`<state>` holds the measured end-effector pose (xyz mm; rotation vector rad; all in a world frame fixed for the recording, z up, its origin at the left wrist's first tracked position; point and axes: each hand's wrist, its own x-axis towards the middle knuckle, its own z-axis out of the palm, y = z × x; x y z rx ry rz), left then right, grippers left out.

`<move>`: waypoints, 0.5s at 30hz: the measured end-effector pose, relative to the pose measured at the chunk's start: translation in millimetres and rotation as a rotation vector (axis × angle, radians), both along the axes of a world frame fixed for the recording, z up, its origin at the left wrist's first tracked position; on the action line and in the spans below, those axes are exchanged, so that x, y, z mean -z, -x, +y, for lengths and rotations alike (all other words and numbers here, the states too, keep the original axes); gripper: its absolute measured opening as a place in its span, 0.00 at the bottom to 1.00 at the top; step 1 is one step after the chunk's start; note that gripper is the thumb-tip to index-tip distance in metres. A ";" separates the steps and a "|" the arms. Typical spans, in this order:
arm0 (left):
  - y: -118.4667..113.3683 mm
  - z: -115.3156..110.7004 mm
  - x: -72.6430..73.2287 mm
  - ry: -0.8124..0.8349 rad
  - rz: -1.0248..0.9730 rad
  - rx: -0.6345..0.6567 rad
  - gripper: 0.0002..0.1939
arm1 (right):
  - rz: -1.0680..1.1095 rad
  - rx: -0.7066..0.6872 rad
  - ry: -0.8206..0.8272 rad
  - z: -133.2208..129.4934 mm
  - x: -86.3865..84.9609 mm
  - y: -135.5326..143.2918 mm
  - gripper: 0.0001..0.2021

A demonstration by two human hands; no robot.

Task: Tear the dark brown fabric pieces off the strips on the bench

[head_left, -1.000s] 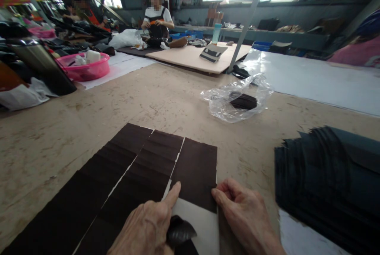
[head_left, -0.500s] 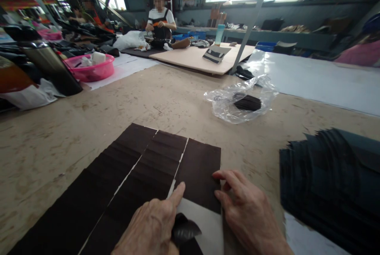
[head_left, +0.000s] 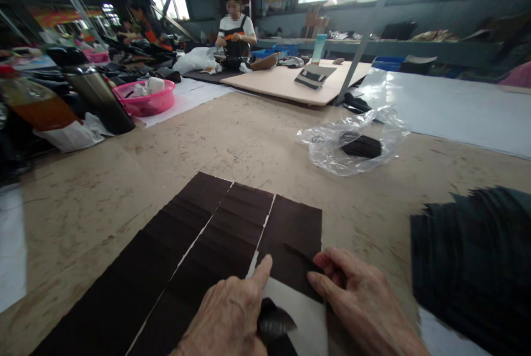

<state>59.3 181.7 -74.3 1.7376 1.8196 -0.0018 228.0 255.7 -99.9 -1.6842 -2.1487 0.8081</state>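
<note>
Dark brown pieces lie in overlapping rows on the tan table, with pale strips between the rows. My left hand rests over them, its index finger stretched onto the right row beside a pale strip. Under and beside that hand is a black object, partly hidden, over a pale grey piece. At the right edge of the right row, my right hand pinches the edge of a dark brown piece between thumb and fingers; a crease shows in the piece there.
A stack of dark sheets stands at the right. Beyond the pieces lies a clear plastic bag with dark strips inside. A pink basket, a metal flask and a bottle are at the left. A person works across the table.
The view has shifted left, so most things appear further right. The dark brown piece at my right fingertips has become creased and slightly lifted. My left hand keeps its place on the pieces.
</note>
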 end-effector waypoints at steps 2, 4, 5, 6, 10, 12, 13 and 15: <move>0.6 0.8 0.2 0.016 -0.007 0.006 0.39 | 0.013 0.015 -0.020 -2.7 1.3 -0.4 0.03; 0.5 1.8 -0.4 0.021 -0.012 0.006 0.38 | 0.031 0.028 -0.041 -4.3 1.8 -0.4 0.02; 0.1 2.2 -0.8 0.017 -0.011 0.003 0.38 | 0.044 0.037 -0.048 -4.9 1.5 -0.1 0.02; -0.3 2.4 -1.2 0.012 -0.011 -0.001 0.37 | 0.059 0.045 -0.050 -5.4 0.9 0.3 0.03; -2.3 1.7 -1.8 0.003 -0.008 -0.009 0.39 | 0.132 0.085 -0.011 -6.9 -4.3 4.3 0.05; -2.9 0.9 -1.7 0.002 -0.012 -0.010 0.39 | 0.171 0.107 0.030 -7.2 -7.1 6.9 0.06; -3.0 0.5 -1.8 0.000 -0.014 -0.012 0.39 | 0.189 0.117 0.052 -7.1 -8.0 8.0 0.07; -3.2 -0.3 -1.8 -0.002 -0.014 -0.014 0.38 | 0.222 0.137 0.095 -6.6 -8.8 9.4 0.07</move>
